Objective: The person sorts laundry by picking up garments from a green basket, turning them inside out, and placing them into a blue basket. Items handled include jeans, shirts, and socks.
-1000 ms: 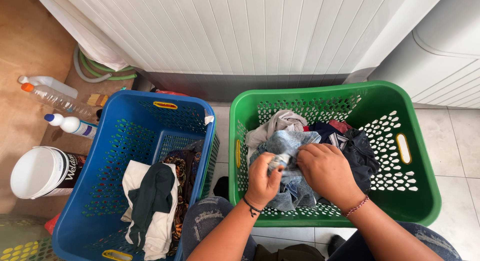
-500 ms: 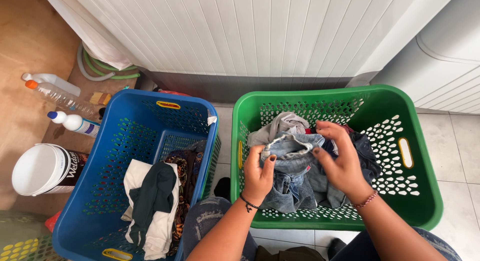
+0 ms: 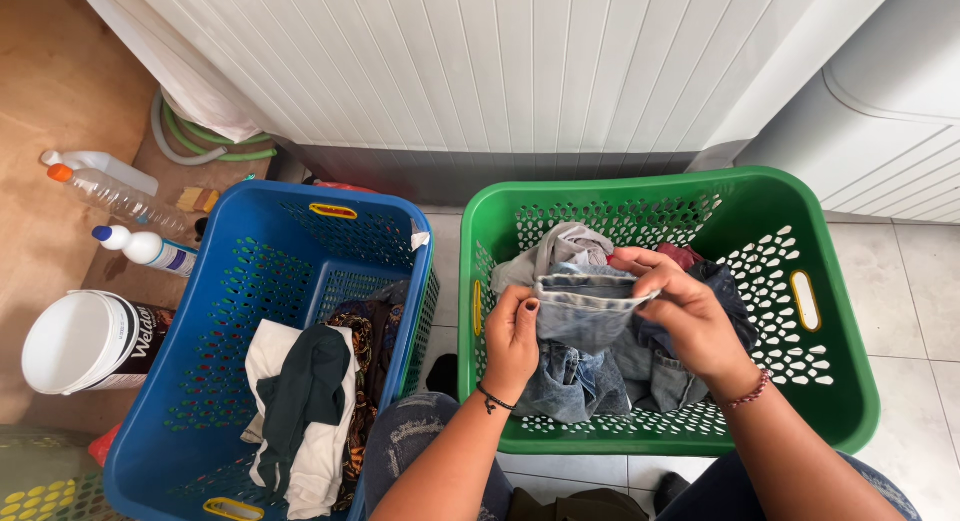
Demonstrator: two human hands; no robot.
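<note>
Both hands were over the green basket (image 3: 840, 311), and they held a piece of faded blue denim (image 3: 585, 316) between them. The left hand (image 3: 512, 333) gripped the left edge of the denim, with the fingers curled around the cloth and the thumb on the near side. The right hand (image 3: 685, 311) pinched the upper right edge of it with the fingertips, while the palm was turned down over the pile. So the denim was lifted a little above the other clothes, but its lower part hung down into the basket and touched them.

Under and behind the hands, the green basket was only partly full: a grey garment (image 3: 560, 246) lay beyond the left hand, and something dark red (image 3: 680, 253) lay beyond the right hand. To the left of the left hand stood the blue basket (image 3: 200, 381), and in it lay a few clothes, a white one (image 3: 270, 346), a dark green one (image 3: 310, 381) and a patterned brown one (image 3: 360, 331).

As I judge it, the sorting was at an early or middle point: several pieces lay in the blue basket, and a good pile remained under the hands.
</note>
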